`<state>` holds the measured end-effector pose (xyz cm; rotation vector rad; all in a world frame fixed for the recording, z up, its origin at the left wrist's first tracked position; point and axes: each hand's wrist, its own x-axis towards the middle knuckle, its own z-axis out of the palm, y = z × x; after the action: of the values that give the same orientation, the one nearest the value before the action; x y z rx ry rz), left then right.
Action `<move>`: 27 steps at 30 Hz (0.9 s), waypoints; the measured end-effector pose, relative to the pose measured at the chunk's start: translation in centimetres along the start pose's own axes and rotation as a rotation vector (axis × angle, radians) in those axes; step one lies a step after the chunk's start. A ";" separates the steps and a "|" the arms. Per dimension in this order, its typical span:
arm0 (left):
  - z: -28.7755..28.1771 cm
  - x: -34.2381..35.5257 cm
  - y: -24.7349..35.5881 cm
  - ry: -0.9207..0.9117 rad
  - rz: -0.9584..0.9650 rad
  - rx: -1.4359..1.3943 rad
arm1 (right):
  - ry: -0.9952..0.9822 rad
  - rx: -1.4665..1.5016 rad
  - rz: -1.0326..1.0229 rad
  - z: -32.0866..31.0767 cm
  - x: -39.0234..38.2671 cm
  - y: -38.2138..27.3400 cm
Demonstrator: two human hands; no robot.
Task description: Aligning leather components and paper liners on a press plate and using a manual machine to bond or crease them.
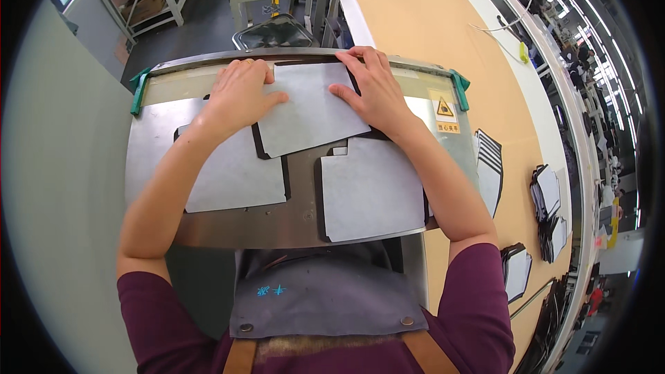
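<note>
Keeping the far sheet flat by the bar, we'd nudge evenly: left hand loosely curled, thumb out at its left edge; right hand spread around the right corner, fingertips minded.

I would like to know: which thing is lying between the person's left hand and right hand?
In the head view, a pale grey sheet with dark edges lies between the left hand and the right hand; both hands touch it.
</note>
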<state>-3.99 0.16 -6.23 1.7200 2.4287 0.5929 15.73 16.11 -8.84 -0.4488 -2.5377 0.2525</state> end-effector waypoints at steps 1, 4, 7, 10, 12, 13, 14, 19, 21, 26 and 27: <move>0.0 0.5 -0.4 -0.001 0.000 0.001 | -0.001 0.035 0.003 0.0 0.1 0.0; -0.5 1.0 -0.3 -0.102 0.059 -0.068 | 0.089 0.032 -0.017 0.7 -0.1 0.9; -1.6 0.8 2.2 0.009 0.172 -0.361 | 0.136 0.378 0.150 -0.3 0.2 1.5; -3.6 0.3 6.0 0.308 0.312 -0.649 | 0.069 1.009 0.412 -4.5 0.4 1.6; -5.1 -0.7 7.7 0.178 0.188 -0.861 | 0.055 1.133 0.485 -8.8 0.4 0.6; -4.7 -1.4 8.1 0.179 0.180 -0.861 | 0.062 1.147 0.512 -10.6 -0.2 -0.1; -4.3 -2.4 8.6 0.041 0.139 -0.851 | 0.048 1.080 0.539 -12.1 -0.9 -1.1; 1.2 -7.3 9.4 -0.161 0.269 -0.577 | -0.251 0.475 0.536 -12.1 -9.2 -1.3; 3.5 -7.7 8.8 -0.049 0.330 -0.574 | -0.198 0.263 0.532 -9.8 -11.4 -2.2; 1.8 -8.6 8.5 -0.094 0.237 -0.313 | 0.028 -0.043 0.116 -8.7 -10.3 -3.6; 1.3 -8.6 7.8 -0.073 0.211 -0.302 | -0.014 -0.105 0.084 -9.1 -9.9 -4.1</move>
<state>6.34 -5.25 -5.62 1.8400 1.9993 0.8539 27.50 9.51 -4.90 -0.5974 -2.5577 0.1548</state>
